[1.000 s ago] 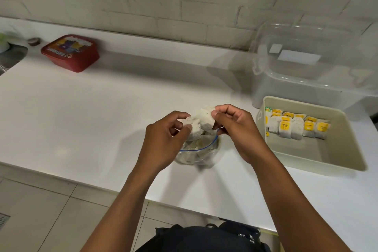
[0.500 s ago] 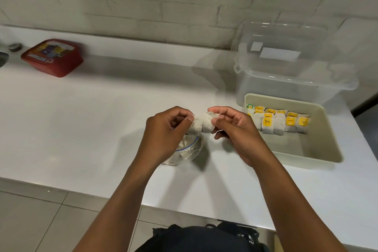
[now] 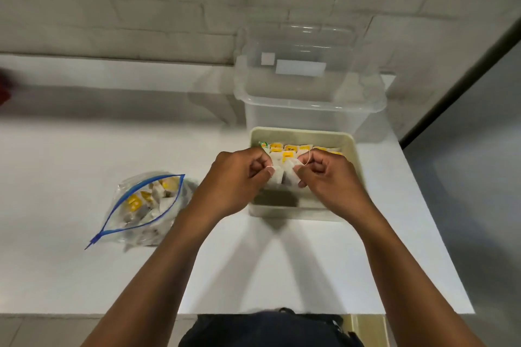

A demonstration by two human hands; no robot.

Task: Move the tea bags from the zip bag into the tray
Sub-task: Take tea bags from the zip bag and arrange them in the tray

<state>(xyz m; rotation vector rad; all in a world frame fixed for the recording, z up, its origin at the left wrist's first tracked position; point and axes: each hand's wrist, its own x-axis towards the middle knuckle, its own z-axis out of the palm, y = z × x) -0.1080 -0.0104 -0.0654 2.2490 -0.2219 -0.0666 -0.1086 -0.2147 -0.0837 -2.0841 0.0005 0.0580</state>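
Tea bags (image 3: pixel 284 177) white w/ yellow tags | tray (image 3: pixel 353 155) pale cream | zip bag (image 3: pixel 141 205) clear plastic w/ blue zip strip, white-and-yellow bags showing thru | counter (image 3: pixel 84 149) plain white | wall (image 3: pixel 141 8) white-painted brick pattern | storage box (image 3: pixel 307 93) clear w/ white labels

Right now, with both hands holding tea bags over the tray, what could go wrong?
1. The left hand and right hand pinch tea bags joined by a thin string; pulling apart might tear one.
2. Lowering them could topple the upright row in the tray.
3. The zip bag lies open; bags could spill.
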